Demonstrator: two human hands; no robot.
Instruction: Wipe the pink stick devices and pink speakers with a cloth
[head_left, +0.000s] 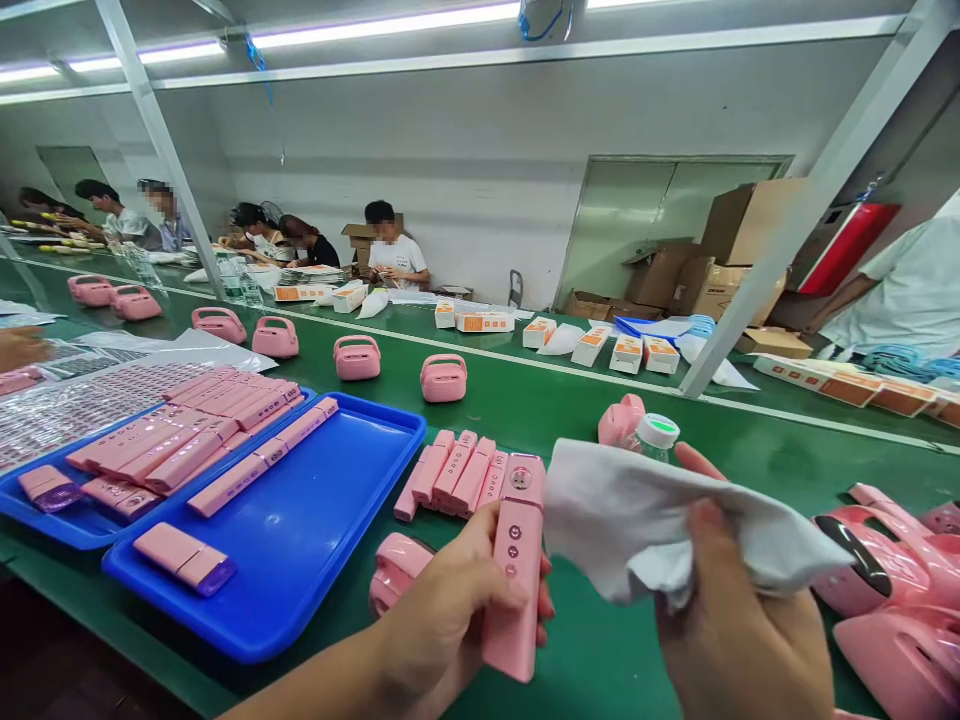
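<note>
My left hand [469, 600] is closed around a slim pink handheld device [517, 590], held upright, with a row of round buttons and a round emblem near its top. My right hand [739, 620] pinches a white cloth [622, 510], which hangs out to the left, its edge close to the top of the device. Behind my left hand lies a group of similar pink devices [461, 470] on the green table. A pink handled unit [397, 570] sits beside my left wrist, partly covered by it. Behind the cloth stands a clear bottle with a white-and-green cap [658, 432].
A blue tray [300, 560] on the left holds a few pink devices; another blue tray [82, 530] carries a pile. Pink handled units [443, 380] stand along the green table, with more [900, 620] heaped at right. A slanted metal post [795, 230] rises behind. Co-workers sit beyond.
</note>
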